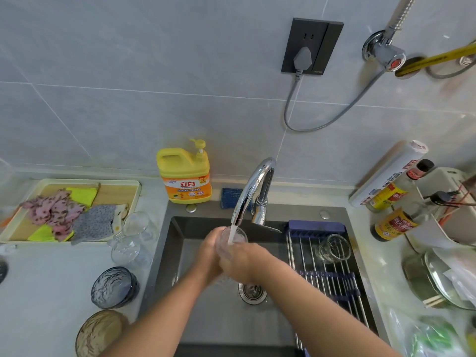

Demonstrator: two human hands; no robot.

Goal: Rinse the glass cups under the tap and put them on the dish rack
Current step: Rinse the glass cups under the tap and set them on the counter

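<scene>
Over the dark sink (180,243), water runs from the chrome tap (253,188) into a clear glass cup (235,237). My left hand (210,256) and my right hand (240,264) both wrap around this cup, hiding its lower part. One rinsed glass cup (334,249) lies on the roll-up dish rack (332,279) across the sink's right side. Two more clear glass cups (134,238) stand on the counter just left of the sink.
A yellow detergent bottle (185,173) and a blue sponge (230,198) sit behind the sink. Two glass bowls (113,287) stand on the left counter, near a tray of cloths (69,210). Sauce bottles (396,215) and pot lids (438,279) crowd the right counter.
</scene>
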